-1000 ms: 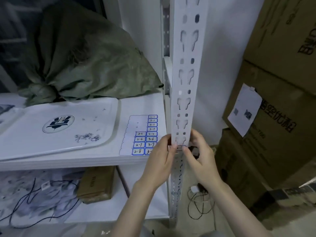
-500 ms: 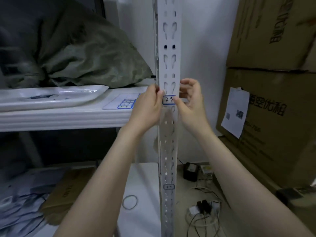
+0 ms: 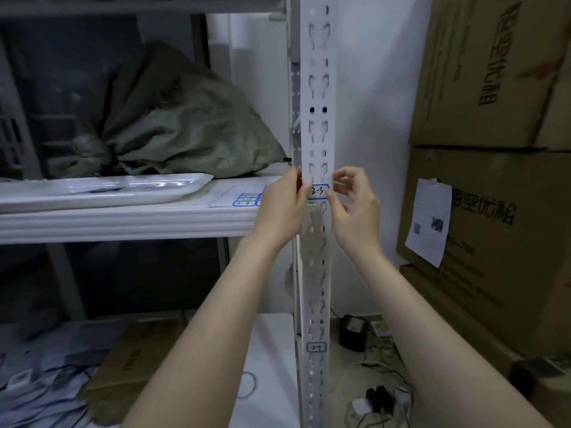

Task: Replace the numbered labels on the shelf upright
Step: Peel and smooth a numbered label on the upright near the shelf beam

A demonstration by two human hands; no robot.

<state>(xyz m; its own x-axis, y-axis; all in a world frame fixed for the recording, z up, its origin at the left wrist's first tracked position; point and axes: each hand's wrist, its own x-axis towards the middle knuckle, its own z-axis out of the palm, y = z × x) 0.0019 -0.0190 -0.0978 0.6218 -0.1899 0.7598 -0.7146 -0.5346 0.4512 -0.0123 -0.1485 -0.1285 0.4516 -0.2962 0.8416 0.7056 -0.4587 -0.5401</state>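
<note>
A white perforated shelf upright runs down the middle of the view. A blue-edged label marked 2-3 lies on its face at shelf height. My left hand pinches the label's left end with thumb and fingertip. My right hand pinches its right end, the other fingers curled. Lower on the upright sticks a second small label. A label sheet with blue-edged stickers lies on the shelf just left of my left hand.
A white tray and a green woven sack sit on the white shelf. Stacked cardboard boxes stand at the right. Cables and adapters lie on the floor. A brown box rests on the lower shelf.
The view has dropped from above the shelf to level with it. Both hands rose up the upright and now hold the 2-3 label against its face.
</note>
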